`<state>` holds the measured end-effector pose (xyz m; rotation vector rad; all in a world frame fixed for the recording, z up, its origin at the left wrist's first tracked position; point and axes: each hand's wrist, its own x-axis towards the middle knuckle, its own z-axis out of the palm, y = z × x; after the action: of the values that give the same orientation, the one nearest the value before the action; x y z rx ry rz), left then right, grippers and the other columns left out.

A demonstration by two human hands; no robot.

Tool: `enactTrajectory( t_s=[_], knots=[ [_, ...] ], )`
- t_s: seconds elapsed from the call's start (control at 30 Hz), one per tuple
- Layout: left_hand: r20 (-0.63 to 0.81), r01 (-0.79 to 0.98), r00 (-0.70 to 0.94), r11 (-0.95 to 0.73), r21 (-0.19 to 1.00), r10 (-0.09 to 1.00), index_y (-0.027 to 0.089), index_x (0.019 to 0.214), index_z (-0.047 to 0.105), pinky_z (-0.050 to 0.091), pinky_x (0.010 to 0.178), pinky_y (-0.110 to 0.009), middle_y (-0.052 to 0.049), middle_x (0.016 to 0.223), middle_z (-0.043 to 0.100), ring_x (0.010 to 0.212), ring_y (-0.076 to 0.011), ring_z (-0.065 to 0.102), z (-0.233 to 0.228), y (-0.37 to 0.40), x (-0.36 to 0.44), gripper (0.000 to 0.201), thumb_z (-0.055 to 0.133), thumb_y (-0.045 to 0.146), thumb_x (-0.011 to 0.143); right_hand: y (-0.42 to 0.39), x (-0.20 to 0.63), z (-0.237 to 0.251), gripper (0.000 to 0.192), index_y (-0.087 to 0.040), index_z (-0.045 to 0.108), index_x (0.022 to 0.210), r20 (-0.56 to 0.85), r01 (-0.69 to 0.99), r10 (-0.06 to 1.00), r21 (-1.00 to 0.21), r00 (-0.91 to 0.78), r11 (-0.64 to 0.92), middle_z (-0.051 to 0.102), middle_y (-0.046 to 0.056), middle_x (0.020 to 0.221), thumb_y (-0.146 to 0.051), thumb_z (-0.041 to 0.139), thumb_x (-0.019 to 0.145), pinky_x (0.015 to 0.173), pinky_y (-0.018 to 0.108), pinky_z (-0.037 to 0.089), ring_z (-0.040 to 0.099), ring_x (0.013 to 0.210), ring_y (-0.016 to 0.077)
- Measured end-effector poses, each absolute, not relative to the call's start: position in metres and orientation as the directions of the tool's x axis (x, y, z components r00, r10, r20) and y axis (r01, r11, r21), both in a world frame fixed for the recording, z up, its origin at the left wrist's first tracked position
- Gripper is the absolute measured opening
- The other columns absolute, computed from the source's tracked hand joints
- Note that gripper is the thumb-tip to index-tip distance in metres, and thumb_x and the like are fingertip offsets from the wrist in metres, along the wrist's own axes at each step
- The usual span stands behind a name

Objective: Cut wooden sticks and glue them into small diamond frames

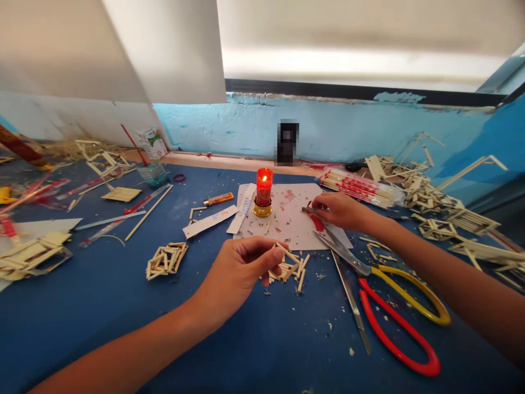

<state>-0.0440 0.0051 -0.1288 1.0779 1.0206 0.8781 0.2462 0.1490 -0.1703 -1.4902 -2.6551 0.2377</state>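
Left hand (238,271) fingers pinch a stick frame (287,265) lying flat, sticks slanting toward the candle (263,191); right hand (342,210) fingers pinch a red piece (316,221)

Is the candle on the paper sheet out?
No, the red candle shows a lit flame at its top, standing on the paper sheet.
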Motion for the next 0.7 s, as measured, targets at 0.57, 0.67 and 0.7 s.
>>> enactTrajectory(
  t_s=[0.57, 0.67, 0.7],
  knots=[
    [-0.082, -0.199, 0.234, 0.130, 0.971, 0.969, 0.018, 0.085, 0.082, 0.041, 0.051, -0.014, 0.002, 0.062, 0.064, 0.055, -0.0053, 0.051, -0.124, -0.001, -0.047, 0.014, 0.082, 0.032, 0.087, 0.150, 0.250, -0.147, 0.026, -0.026, 0.062, 0.114, 0.209, 0.771, 0.849, -0.357, -0.484, 0.527, 0.072, 0.009, 0.096, -0.043, 0.046, 0.101, 0.076, 0.045, 0.052, 0.069, 0.086, 0.0290],
    [-0.067, -0.201, 0.224, 0.113, 0.973, 0.972, 0.019, 0.085, 0.083, 0.042, 0.052, -0.013, 0.002, 0.064, 0.064, 0.055, -0.0043, 0.051, -0.123, 0.000, -0.050, 0.014, 0.082, 0.033, 0.088, 0.145, 0.235, -0.132, 0.020, -0.025, 0.058, 0.107, 0.243, 0.761, 0.840, -0.356, -0.486, 0.543, 0.065, 0.005, 0.081, -0.042, 0.048, 0.100, 0.066, 0.040, 0.046, 0.061, 0.072, 0.0247],
    [-0.066, -0.198, 0.221, 0.111, 0.974, 0.973, 0.019, 0.086, 0.083, 0.042, 0.052, -0.012, 0.003, 0.064, 0.064, 0.055, -0.0041, 0.052, -0.123, 0.001, -0.050, 0.014, 0.081, 0.033, 0.089, 0.144, 0.230, -0.125, 0.019, -0.025, 0.057, 0.106, 0.250, 0.751, 0.830, -0.355, -0.499, 0.557, 0.064, 0.004, 0.081, -0.041, 0.049, 0.100, 0.065, 0.039, 0.045, 0.059, 0.071, 0.0234]
  ],
)
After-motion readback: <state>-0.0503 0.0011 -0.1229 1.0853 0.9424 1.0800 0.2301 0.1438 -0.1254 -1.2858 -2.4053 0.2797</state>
